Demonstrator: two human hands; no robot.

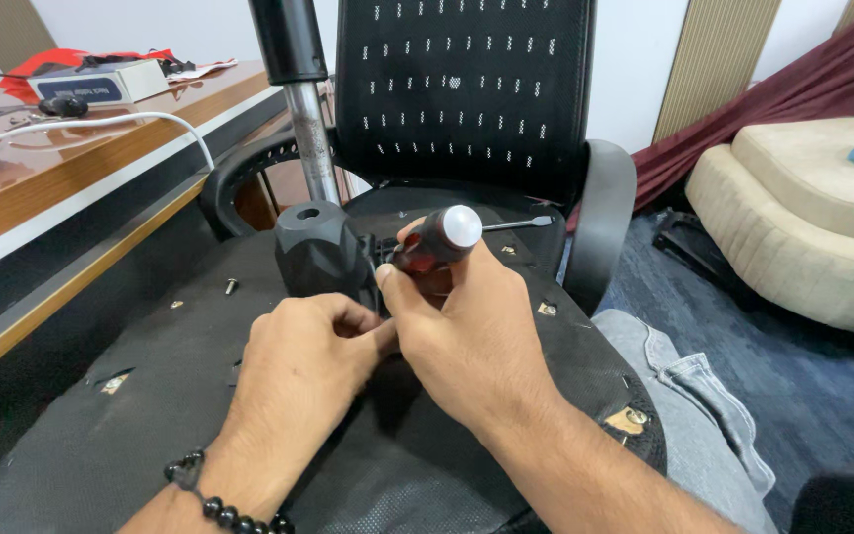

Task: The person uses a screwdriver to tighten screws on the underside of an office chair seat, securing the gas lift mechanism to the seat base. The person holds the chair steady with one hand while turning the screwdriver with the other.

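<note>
both hands together: my right hand (467,336) grips the screwdriver (437,242) upright; my left hand (298,366), fingers curled, steadies its tip beside the black mechanism (316,252).

Bright, even indoor daylight fills the scene, strongest at the upper left. Soft glare shines on the wooden surface (71,168) and the chrome chair post (310,138). Shadows are faint and diffuse. Focus is sharp at centre; wide-angle stretching bends the frame edges.
</note>
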